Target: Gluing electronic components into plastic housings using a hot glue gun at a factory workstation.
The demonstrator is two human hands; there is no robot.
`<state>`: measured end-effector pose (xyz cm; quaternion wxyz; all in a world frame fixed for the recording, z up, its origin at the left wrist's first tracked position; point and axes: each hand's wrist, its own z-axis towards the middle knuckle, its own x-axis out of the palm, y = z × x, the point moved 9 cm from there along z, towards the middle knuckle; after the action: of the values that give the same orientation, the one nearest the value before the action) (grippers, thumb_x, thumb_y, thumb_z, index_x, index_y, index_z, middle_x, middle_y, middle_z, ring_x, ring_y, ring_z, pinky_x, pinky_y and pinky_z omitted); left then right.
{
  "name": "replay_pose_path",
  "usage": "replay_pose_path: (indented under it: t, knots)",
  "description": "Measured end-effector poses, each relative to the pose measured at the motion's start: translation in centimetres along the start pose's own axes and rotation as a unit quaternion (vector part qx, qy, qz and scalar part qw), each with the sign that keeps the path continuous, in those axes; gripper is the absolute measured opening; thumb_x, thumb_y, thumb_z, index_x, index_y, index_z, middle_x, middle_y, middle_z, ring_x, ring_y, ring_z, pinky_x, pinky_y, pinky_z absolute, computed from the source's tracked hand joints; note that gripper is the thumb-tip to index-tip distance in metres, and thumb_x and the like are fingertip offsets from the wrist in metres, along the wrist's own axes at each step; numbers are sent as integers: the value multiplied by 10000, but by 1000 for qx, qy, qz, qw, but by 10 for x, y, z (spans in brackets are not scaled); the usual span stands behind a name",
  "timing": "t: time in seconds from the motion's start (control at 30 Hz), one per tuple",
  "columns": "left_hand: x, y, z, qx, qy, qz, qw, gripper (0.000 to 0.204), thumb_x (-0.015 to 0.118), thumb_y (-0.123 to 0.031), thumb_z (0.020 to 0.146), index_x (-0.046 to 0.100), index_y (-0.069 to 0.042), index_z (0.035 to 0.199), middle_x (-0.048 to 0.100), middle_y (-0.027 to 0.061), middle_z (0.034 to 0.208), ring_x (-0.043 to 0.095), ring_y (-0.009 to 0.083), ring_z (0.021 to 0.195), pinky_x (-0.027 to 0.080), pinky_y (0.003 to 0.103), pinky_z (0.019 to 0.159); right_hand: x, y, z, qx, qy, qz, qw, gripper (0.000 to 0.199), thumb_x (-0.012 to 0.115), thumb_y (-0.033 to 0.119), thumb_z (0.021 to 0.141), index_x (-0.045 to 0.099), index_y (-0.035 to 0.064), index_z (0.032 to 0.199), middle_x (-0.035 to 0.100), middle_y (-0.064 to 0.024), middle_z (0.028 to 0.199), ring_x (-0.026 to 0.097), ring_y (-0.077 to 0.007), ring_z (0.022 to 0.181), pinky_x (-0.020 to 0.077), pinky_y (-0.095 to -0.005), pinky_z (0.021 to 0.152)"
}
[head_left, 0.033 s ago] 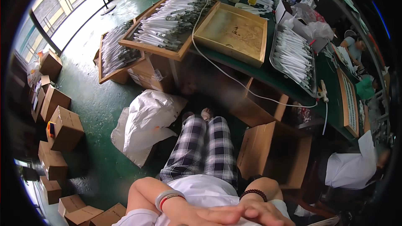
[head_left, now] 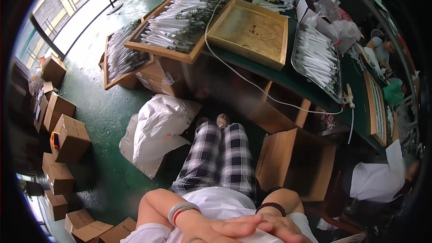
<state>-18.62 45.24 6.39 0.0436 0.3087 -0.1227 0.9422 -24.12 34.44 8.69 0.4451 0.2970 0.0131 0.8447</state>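
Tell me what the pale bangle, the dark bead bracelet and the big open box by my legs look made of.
Pale bangle: maybe stone, glass or plastic; smooth, grey-white, slightly shiny.
Dark bead bracelet: possibly polished wood; round brownish beads, too small to be sure.
Open box: almost certainly cardboard; matte brown, with flat, thin-edged flaps.

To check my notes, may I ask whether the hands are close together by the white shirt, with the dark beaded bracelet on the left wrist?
Not quite: the head view shows the dark beaded bracelet on the wrist of the right hand, close to the left hand by the white shirt.
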Motion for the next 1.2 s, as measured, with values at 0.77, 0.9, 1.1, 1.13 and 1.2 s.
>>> replay_pose_path:
  t: [0.77, 0.9, 1.1, 1.13, 1.2]
  knots:
    - [-20, 50, -86, 297, 130, 938, -124, 659, 312, -450, 908, 156, -12, 1374, 208, 115, 1432, 165, 243, 1331, 89, 425, 1080, -35, -87, 0, -113, 15, 932, 345, 384, 570, 192, 835, 493, 30, 1174, 417, -129, 1302, 372, -187, 1205, 316, -230, 959]
    - [-1, 48, -164, 322, 119, 932, -117, 694, 378, -497, 880, 271, 25, 1326, 282, 193, 1387, 260, 282, 1297, 146, 399, 1072, -11, -60, 16, -41, 48, 997, -51, 448, 587, 220, 823, 470, -2, 1193, 438, -156, 1283, 430, -167, 1164, 368, -224, 920]
    - [34, 56, 5, 141, -72, 987, -12, 693, 418, -609, 810, 435, 25, 1089, 539, 154, 870, 490, 264, 685, 419, 389, 702, -20, 0, -105, -158, 196, 885, -391, 346, 569, 180, 812, 507, -79, 1032, 552, -193, 1132, 512, -159, 1073, 341, -260, 943]
    - [39, 63, 22, 135, -124, 979, -92, 610, 380, -564, 852, 420, 13, 1046, 498, 132, 807, 428, 232, 643, 375, 361, 580, -16, -1, -101, -139, 189, 903, -359, 352, 564, 189, 813, 504, -79, 1035, 558, -186, 1123, 524, -148, 1047, 354, -253, 917]
    - [43, 68, 32, 145, -117, 977, -100, 577, 371, -538, 866, 415, 11, 1036, 497, 133, 786, 429, 238, 629, 377, 366, 578, -8, -2, -94, -103, 173, 934, -295, 366, 553, 207, 817, 497, -79, 1039, 570, -172, 1105, 549, -127, 995, 380, -240, 866]
